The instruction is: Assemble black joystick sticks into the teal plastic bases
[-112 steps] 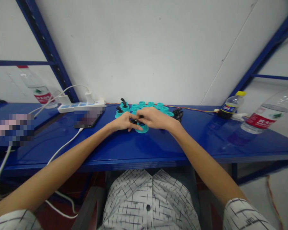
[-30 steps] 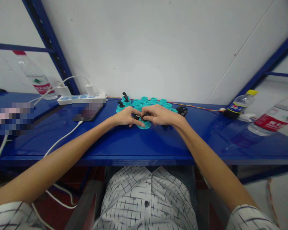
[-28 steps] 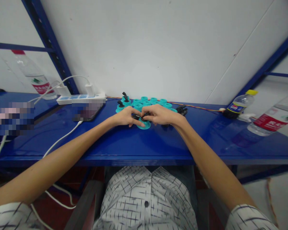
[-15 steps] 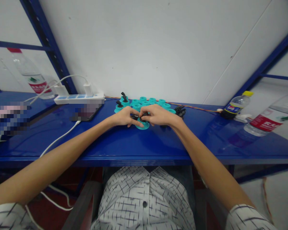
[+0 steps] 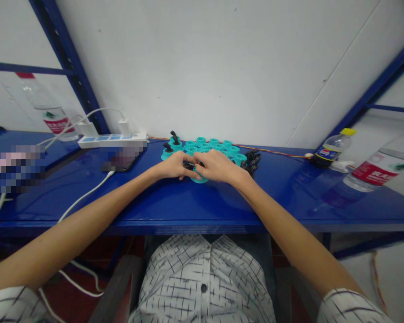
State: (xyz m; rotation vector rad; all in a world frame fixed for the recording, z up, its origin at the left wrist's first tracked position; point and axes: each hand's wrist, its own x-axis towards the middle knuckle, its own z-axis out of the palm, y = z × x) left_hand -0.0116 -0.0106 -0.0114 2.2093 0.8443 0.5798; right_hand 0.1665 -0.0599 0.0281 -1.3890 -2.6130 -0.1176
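Note:
In front of me on the blue table a teal spool-like part [image 5: 199, 181] with a wide round base sits under my fingers. My left hand [image 5: 173, 166] closes around its left side, with a piece of black cable [image 5: 189, 165] showing between thumb and forefinger. From the right, my right hand [image 5: 217, 166] pinches over the top of the same part; its fingers hide most of the black cable there. Behind my hands several more teal parts [image 5: 201, 141] stand close together. Two at the left [image 5: 167, 155] have black ends sticking up. A black cable bundle [image 5: 252, 161] lies right of them.
A phone [image 5: 121, 160] on a white cable and a power strip [image 5: 112, 140] are to the left, near a water bottle [image 5: 55, 116]. At the right stand a yellow-capped cola bottle [image 5: 331, 148] and a large water bottle [image 5: 373, 170]. A white wall [image 5: 202, 80] rises behind the table.
My right hand has shifted slightly left and lower over the teal part, covering more of it and of the black cable. The black bundle at right shows more. My left hand stays nearly still.

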